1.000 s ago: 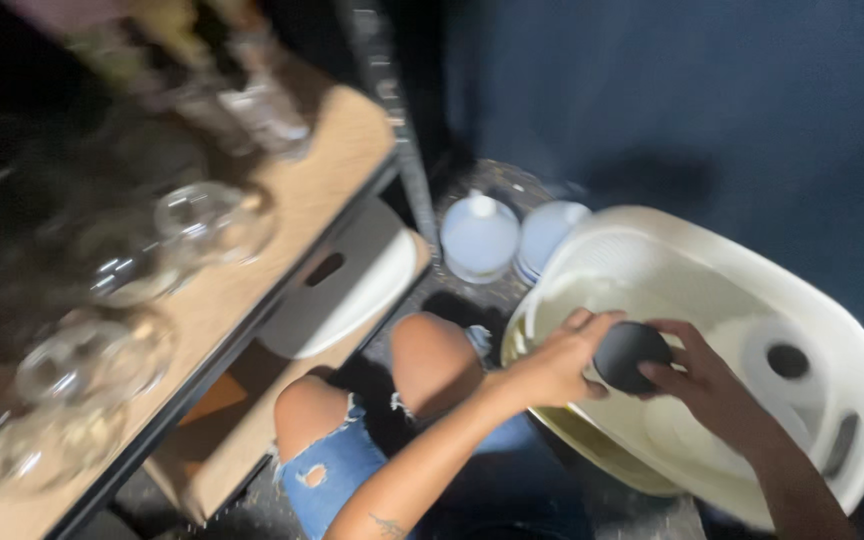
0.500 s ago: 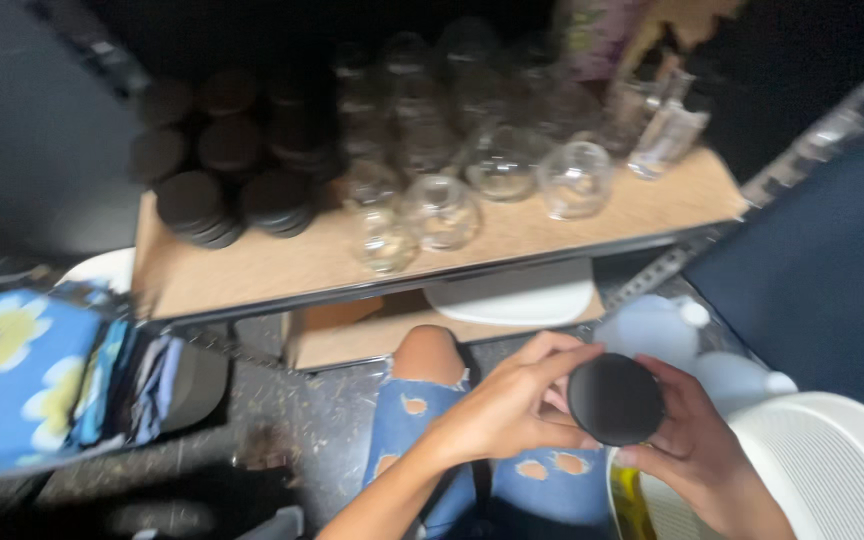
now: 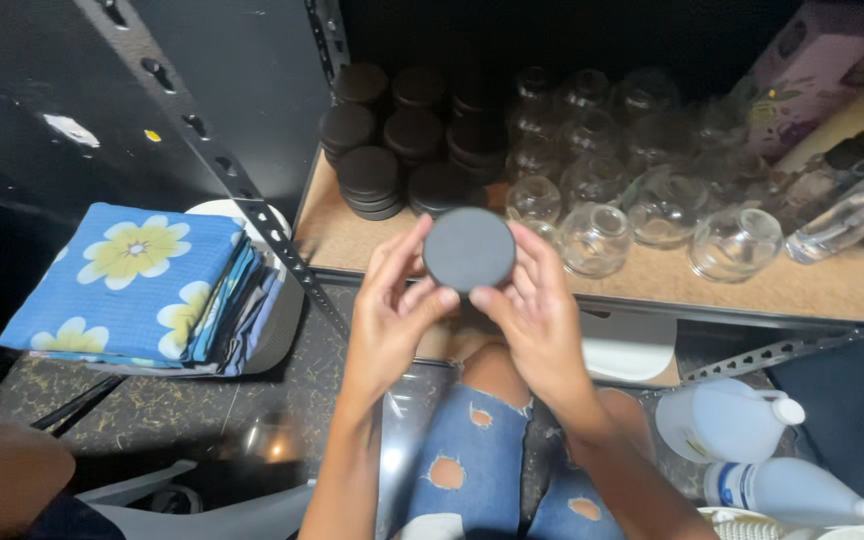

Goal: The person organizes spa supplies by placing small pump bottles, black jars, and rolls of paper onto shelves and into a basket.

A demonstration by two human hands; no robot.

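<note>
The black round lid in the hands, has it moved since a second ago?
Yes. The black round lid, held by both hands, was over a white tub; now it is raised before the wooden shelf of glass jars.

Wooden shelf board (image 3: 642,275) on a dark metal rack upright (image 3: 252,205). Stacks of black round lids (image 3: 392,150) at the shelf's left end, clear glass jars (image 3: 632,190) crowded beside them to the right, clear bottles with dark caps (image 3: 852,205) at the far right. Folded blue cloths with yellow flowers (image 3: 142,280) left of the rack. Two white plastic jugs (image 3: 752,450) on the floor, lower right. Ripped blue jeans (image 3: 492,465) at bottom centre.
</note>
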